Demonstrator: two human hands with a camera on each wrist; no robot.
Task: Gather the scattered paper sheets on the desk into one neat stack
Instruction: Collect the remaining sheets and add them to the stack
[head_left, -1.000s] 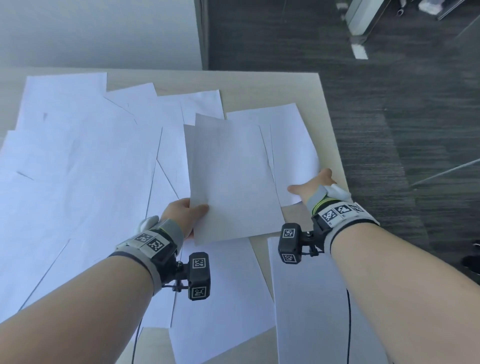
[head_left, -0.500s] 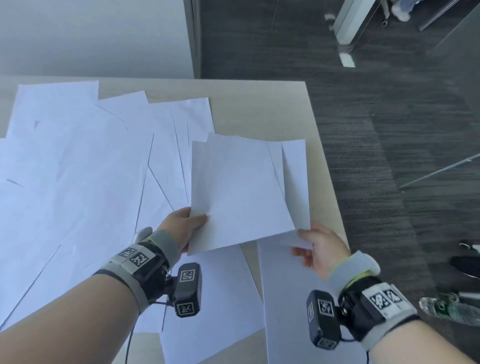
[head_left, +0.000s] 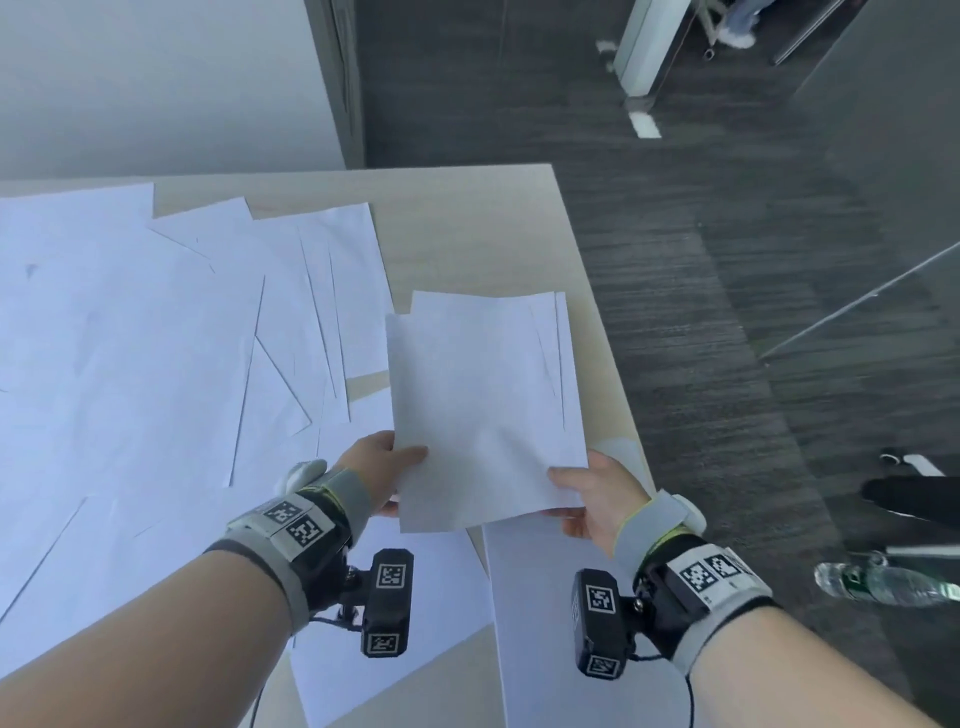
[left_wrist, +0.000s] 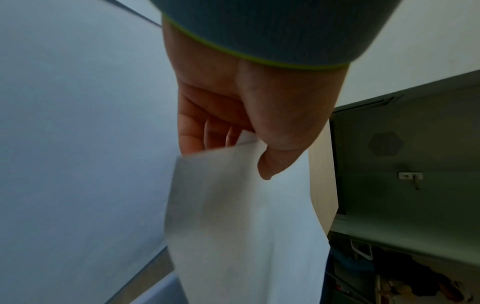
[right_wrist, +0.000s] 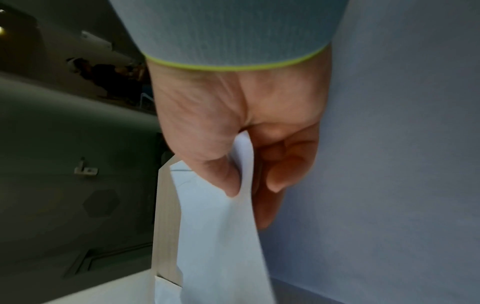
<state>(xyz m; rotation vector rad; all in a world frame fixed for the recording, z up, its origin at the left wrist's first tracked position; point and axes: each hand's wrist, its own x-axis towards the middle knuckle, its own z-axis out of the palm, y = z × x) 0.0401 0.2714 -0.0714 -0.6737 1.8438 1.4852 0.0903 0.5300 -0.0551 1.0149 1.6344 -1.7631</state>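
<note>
Both bare forearms reach forward, each wrist wrapped in a grey band carrying a black tagged camera block. The left hand (head_left: 376, 470) pinches with thumb on top and fingers (left_wrist: 192, 131) curled beneath. The right hand (head_left: 597, 499) mirrors that grip, thumb above, fingers (right_wrist: 283, 164) folded under.

A clear plastic water bottle (head_left: 883, 583) lies on its side on the dark grey carpet (head_left: 701, 270) right of the desk; just beyond it rests a black shoe (head_left: 909, 496).
</note>
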